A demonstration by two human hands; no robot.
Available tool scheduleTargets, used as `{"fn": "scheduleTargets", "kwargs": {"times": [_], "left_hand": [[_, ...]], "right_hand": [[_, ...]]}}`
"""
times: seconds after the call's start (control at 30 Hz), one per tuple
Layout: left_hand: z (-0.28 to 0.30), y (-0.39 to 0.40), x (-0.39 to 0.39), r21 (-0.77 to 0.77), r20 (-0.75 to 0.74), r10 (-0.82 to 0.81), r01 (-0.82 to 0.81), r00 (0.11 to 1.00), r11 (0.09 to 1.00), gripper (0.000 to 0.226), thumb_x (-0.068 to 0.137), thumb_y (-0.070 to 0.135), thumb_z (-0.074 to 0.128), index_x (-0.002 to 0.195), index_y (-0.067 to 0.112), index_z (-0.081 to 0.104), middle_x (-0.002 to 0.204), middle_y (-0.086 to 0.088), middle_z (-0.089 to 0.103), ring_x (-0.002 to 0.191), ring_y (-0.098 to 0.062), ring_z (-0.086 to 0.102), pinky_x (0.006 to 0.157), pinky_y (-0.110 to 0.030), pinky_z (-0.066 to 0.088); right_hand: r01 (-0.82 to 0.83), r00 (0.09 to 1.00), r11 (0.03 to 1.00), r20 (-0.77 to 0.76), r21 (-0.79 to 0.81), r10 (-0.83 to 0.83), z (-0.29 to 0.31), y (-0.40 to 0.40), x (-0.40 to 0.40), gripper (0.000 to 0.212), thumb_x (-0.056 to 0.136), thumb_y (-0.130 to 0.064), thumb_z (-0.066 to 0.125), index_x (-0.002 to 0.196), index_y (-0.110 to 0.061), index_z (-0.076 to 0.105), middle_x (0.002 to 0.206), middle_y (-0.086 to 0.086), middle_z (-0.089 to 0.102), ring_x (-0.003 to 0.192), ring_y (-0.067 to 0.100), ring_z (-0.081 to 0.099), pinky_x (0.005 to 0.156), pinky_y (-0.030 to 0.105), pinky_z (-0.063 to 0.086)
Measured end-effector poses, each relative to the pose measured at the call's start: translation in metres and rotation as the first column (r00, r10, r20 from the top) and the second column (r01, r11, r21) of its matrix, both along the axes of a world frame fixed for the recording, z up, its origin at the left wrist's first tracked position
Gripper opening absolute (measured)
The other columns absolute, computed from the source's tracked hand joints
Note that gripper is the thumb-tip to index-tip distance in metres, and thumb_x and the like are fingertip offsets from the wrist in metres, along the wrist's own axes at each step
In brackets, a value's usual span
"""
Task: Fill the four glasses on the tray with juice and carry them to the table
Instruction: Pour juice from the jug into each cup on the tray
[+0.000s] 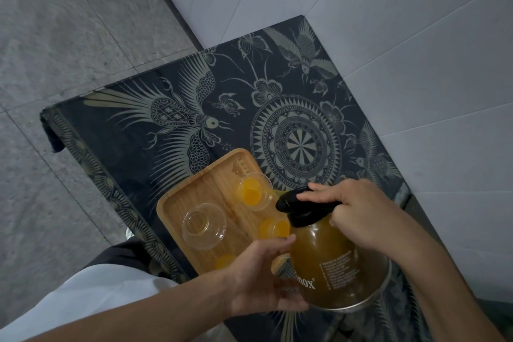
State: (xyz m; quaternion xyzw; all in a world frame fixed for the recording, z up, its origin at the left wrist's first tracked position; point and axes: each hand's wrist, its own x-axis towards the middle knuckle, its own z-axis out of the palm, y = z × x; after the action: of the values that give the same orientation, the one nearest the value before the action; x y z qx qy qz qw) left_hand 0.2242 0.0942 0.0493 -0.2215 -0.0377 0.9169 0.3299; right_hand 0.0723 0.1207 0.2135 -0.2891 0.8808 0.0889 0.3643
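both hands (358,214) tilt jug (330,255) over far glass (254,191).

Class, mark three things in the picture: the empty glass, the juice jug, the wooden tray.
empty glass (204,226), head view, centre of its clear base.
juice jug (324,255), head view, amber body below black lid.
wooden tray (194,189), head view, bare wood near its left rim.

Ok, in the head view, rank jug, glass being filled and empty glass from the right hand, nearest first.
1. Jug, gripped by the right hand.
2. Glass being filled, far end of the tray.
3. Empty glass, tray's left side.
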Motion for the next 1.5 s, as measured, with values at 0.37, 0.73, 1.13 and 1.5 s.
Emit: {"fn": "scheduleTargets", "kwargs": {"times": [0.37, 0.73, 1.13, 1.5], "left_hand": [[0.006, -0.006, 0.003, -0.094, 0.014, -0.041, 0.042, 0.999, 0.995, 0.096, 0.068, 0.046, 0.090, 0.149, 0.032, 0.042, 0.146, -0.032, 0.044, 0.132, -0.049, 0.053, 0.106, -0.052, 0.053], [0.030, -0.019, 0.008, -0.331, 0.015, -0.084, 0.084, 0.996, 0.940, 0.083, 0.075, 0.053, 0.081, 0.143, 0.029, 0.040, 0.133, -0.026, 0.058, 0.113, -0.038, 0.068, 0.074, -0.039, 0.064], [0.063, 0.004, 0.023, -0.608, -0.100, -0.086, 0.007, 0.991, 0.794, 0.052, 0.079, 0.060, 0.072, 0.118, 0.031, 0.055, 0.121, -0.019, 0.068, 0.098, -0.029, 0.076, 0.072, -0.032, 0.063], [0.064, 0.046, 0.060, -0.664, -0.059, 0.044, -0.072, 0.997, 0.744, 0.052, 0.087, 0.048, 0.072, 0.128, 0.027, 0.048, 0.116, -0.025, 0.068, 0.095, -0.035, 0.078, 0.093, -0.046, 0.062]], "right_hand": [[0.025, 0.999, 0.997, -0.023, -0.078, -0.027, 0.005, 0.014, 0.005, 0.082, 0.073, -0.003, 0.050, 0.110, -0.075, 0.054, 0.136, -0.042, 0.049, 0.131, 0.013, 0.051, 0.088, 0.032, 0.053], [0.121, 0.991, 0.954, -0.021, -0.275, -0.132, 0.020, 0.045, 0.019, 0.075, 0.080, 0.006, 0.057, 0.113, -0.061, 0.065, 0.138, -0.032, 0.053, 0.137, 0.005, 0.044, 0.082, 0.006, 0.031], [0.103, 0.985, 0.841, -0.062, -0.532, -0.160, 0.049, 0.102, 0.051, 0.072, 0.083, 0.009, 0.063, 0.117, -0.054, 0.067, 0.139, -0.031, 0.052, 0.133, -0.008, 0.040, 0.102, 0.003, 0.021], [-0.025, 0.997, 0.802, -0.070, -0.597, -0.021, 0.045, 0.137, 0.078, 0.072, 0.082, 0.007, 0.064, 0.115, -0.056, 0.067, 0.139, -0.030, 0.053, 0.125, -0.006, 0.049, 0.092, 0.004, 0.036]]}}
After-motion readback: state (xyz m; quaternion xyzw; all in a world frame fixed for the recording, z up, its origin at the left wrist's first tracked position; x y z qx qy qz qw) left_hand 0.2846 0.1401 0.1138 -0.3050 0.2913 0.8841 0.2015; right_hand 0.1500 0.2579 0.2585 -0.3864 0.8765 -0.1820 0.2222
